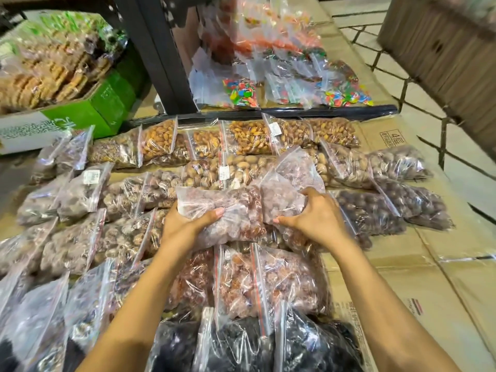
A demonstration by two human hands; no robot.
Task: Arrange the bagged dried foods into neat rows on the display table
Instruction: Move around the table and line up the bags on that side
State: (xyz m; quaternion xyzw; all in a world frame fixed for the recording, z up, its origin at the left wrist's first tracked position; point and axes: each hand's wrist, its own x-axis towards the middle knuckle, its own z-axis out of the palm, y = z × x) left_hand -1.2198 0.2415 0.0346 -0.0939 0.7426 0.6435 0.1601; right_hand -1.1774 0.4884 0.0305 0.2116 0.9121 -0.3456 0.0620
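Clear zip bags of dried foods lie in rows on a cardboard-covered display table [434, 267]. My left hand [185, 224] grips a bag of reddish-brown dried fruit [236, 210] at the middle of the table, thumb on top. My right hand [314, 213] grips a second pinkish bag [281, 194] just to the right, which leans against a third one [298, 167]. Bags of almonds [249, 138] form the far row. Dark purple fruit bags [389, 208] lie at the right. Reddish bags [268, 280] and black fruit bags [241, 345] lie nearest me.
A green and white box of bagged biscuits [80, 108] stands at the far left. Behind a black bar [295, 112], bags of coloured candy [241, 92] cover a farther table. A dark metal post [161, 55] rises at the back. Tiled floor [429, 84] lies to the right.
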